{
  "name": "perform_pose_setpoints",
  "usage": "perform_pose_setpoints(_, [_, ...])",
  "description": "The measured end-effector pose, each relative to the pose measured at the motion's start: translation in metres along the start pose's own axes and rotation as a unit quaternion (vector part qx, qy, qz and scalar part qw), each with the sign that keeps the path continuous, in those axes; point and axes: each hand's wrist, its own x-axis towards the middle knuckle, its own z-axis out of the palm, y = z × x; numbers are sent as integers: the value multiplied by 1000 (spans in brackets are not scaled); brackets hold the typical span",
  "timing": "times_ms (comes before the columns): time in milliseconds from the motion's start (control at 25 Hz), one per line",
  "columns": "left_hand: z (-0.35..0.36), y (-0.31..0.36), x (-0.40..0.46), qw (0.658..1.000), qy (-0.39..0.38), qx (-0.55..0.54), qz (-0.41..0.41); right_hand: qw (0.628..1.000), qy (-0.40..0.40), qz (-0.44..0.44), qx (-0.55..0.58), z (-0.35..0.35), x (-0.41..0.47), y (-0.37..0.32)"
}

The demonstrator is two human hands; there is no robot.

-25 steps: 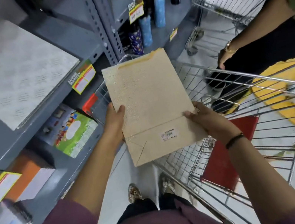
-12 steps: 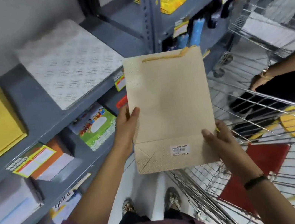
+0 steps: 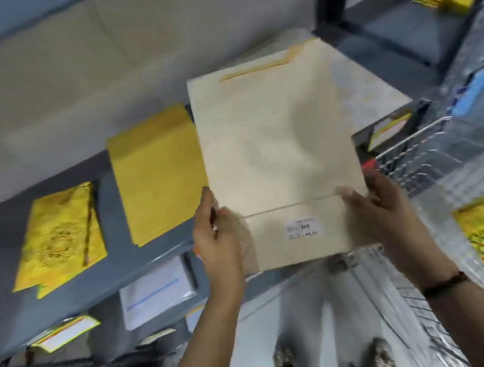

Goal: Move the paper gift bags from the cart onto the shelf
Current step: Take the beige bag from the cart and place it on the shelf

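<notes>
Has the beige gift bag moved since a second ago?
Yes. The beige gift bag, held in both hands, has gone from over the cart up to the grey shelf, beside the yellow bags.

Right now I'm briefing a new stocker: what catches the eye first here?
A big beige paper bag fills the centre, held flat by its lower corners in the left hand and right hand. Left of it, yellow bags lie on the grey shelf; the wire cart sits right.
</notes>
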Motion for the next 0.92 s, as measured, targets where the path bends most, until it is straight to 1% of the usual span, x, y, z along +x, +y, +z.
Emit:
perform_pose_setpoints(40, [-17, -1, 24, 999, 21, 24, 15, 1000, 11, -18, -21, 28, 17, -3])
perform_pose_setpoints(120, [-51, -5, 75, 994, 39, 96, 21, 997, 22, -60, -36, 90, 48, -7])
perform_pose_setpoints(200, [-72, -12, 117, 989, 57, 138, 16, 996, 2, -77, -40, 141, 76, -9])
perform_pose_setpoints(320, [-88, -21, 162, 976, 113, 186, -10, 995, -25, -29, -97, 196, 112, -6])
perform_pose_setpoints(400, [-93, -26, 179, 959, 151, 241, -20, 986, -59, -5, -158, 213, 127, -2])
perform_pose_setpoints(440, [-94, -27, 183, 951, 158, 266, -18, 982, -62, -8, -179, 216, 131, 0])
perform_pose_setpoints(480, [-93, -27, 184, 943, 162, 290, -7, 980, -52, -13, -192, 215, 132, 1])
perform_pose_setpoints(560, [-82, -24, 177, 935, 171, 308, 41, 979, -38, -39, -197, 202, 124, -2])
perform_pose_setpoints(640, [-58, -17, 155, 941, 163, 279, 104, 979, -22, -63, -195, 177, 109, -5])
perform_pose_setpoints(720, [-16, -15, 118, 948, 132, 239, 164, 973, 22, -95, -210, 131, 91, -3])
perform_pose_setpoints(800, [31, -20, 79, 951, 94, 209, 205, 965, 77, -119, -221, 79, 71, 7])
perform_pose_setpoints(840, [62, -25, 57, 956, 58, 193, 214, 958, 106, -117, -238, 43, 61, 15])
perform_pose_setpoints(920, [100, -42, 26, 961, -10, 175, 212, 950, 127, -93, -270, -1, 43, 33])
